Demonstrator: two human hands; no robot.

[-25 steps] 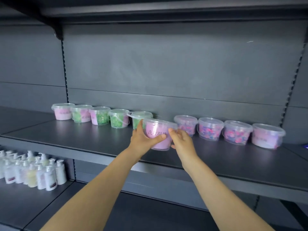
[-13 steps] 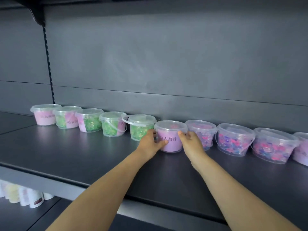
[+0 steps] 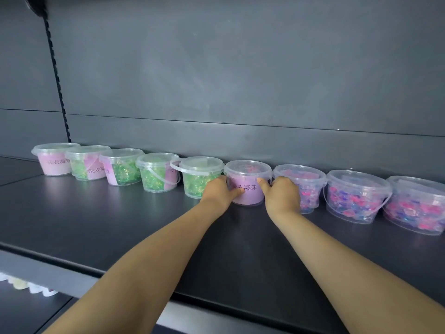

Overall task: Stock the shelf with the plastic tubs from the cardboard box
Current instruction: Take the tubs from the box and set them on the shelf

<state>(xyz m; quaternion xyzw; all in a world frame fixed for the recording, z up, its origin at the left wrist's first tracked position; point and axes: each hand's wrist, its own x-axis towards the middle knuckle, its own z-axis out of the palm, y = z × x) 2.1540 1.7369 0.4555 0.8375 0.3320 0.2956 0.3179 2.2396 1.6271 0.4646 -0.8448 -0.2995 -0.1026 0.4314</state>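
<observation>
Both left hand point(image 3: 220, 192) and right hand point(image 3: 282, 198) clasp tub point(image 3: 248, 170).

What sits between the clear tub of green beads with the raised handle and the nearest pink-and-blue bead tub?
Head view: a pink-labelled clear plastic tub, held by left hand and right hand.

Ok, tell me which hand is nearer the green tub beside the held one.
Left. The left hand grips the pink tub right beside the green tub; the right hand grips its far side.
</observation>
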